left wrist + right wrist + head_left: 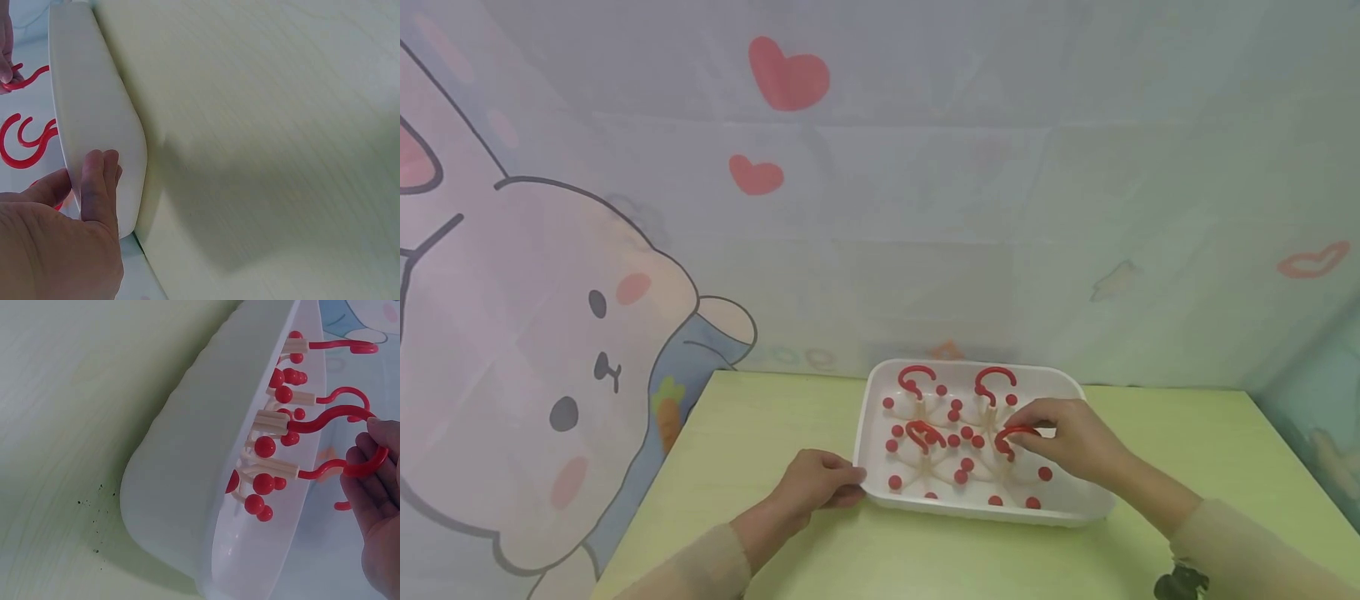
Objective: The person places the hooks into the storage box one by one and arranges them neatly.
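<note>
A white tray [1078, 500] holds several hook pieces, each with a cream stem, spreading cream arms tipped with red balls, and a red hook on top. My left hand [814, 485] pinches the tray's near left edge. In the left wrist view, its thumb [52, 187] is at the rim and the fingers [94, 181] lie along the outer wall. My right hand [1078, 435] grips the curved red hook [337, 412] of the near right piece, whose stem [270, 422] points down into the tray. Behind it stand two far hooks [997, 372], and the near left hook [925, 430] is beside it.
The tray rests on a pale green wood-grain table [760, 417], close to its back edge. Behind hangs a cloth backdrop [925, 250] with hearts and a large cartoon rabbit [550, 333]. Small dark specks [97, 551] mark the table by the tray.
</note>
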The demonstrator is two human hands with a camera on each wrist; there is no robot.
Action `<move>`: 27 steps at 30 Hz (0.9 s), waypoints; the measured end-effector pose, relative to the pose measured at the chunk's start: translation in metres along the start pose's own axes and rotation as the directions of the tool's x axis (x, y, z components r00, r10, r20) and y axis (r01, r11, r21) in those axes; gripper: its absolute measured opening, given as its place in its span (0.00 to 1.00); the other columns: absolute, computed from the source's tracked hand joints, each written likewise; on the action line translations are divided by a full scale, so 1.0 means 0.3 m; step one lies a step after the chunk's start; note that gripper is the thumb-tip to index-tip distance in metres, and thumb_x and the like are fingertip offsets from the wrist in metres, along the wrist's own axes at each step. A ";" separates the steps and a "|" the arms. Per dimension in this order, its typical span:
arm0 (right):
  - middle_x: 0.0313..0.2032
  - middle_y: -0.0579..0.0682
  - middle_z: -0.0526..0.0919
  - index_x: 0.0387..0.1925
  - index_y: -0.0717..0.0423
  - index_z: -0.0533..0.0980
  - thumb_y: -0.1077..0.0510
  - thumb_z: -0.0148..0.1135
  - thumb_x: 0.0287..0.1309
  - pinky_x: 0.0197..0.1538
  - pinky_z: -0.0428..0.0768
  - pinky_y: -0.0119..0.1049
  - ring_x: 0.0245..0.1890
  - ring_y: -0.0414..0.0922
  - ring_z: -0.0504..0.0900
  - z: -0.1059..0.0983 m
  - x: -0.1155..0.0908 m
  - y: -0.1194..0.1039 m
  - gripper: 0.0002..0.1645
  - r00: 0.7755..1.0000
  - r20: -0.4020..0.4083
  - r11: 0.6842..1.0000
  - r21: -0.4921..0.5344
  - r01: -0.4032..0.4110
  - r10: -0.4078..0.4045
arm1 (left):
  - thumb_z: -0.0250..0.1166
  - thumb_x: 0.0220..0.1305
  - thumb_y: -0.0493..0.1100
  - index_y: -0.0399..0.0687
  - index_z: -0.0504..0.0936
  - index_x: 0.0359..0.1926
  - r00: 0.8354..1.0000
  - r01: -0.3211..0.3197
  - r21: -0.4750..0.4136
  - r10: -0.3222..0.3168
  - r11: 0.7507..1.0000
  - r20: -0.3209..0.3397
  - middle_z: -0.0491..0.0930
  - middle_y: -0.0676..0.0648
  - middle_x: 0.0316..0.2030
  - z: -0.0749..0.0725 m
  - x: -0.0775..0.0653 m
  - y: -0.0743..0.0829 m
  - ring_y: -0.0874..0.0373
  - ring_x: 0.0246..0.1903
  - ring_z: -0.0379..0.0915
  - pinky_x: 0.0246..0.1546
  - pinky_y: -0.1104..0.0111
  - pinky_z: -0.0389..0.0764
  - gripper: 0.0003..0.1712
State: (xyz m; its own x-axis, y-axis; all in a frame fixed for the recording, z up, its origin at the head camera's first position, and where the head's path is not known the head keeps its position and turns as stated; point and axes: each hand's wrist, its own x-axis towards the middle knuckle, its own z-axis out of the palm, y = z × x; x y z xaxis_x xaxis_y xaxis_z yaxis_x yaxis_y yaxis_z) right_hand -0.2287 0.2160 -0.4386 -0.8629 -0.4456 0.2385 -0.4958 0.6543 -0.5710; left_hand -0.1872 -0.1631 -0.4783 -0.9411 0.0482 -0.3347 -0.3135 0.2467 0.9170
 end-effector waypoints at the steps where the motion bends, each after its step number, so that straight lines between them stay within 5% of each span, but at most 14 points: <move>1: 0.37 0.34 0.89 0.42 0.47 0.90 0.63 0.80 0.59 0.52 0.90 0.44 0.40 0.36 0.87 0.002 0.001 0.001 0.11 1.000 0.004 1.000 0.001 -0.001 0.001 | 0.73 0.68 0.34 0.26 0.85 0.44 1.000 0.000 -0.001 0.000 1.000 0.001 0.90 0.40 0.34 0.000 0.000 0.001 0.55 0.32 0.90 0.38 0.65 0.91 0.12; 27: 0.39 0.36 0.90 0.45 0.50 0.90 0.61 0.80 0.59 0.53 0.90 0.47 0.42 0.36 0.87 0.008 -0.010 0.015 0.12 0.999 0.022 0.998 0.059 0.025 -0.027 | 0.74 0.67 0.35 0.27 0.85 0.44 1.000 0.003 0.018 -0.003 1.000 -0.008 0.90 0.40 0.33 0.001 -0.010 0.011 0.55 0.32 0.90 0.37 0.65 0.91 0.12</move>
State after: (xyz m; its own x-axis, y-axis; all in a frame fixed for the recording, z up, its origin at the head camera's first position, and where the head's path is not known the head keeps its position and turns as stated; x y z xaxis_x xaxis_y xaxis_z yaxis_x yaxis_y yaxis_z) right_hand -0.2281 0.2187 -0.4436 -0.8470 -0.4763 0.2361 -0.5106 0.6054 -0.6106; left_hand -0.1854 -0.1622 -0.4742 -0.9410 0.0400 -0.3360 -0.3143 0.2646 0.9117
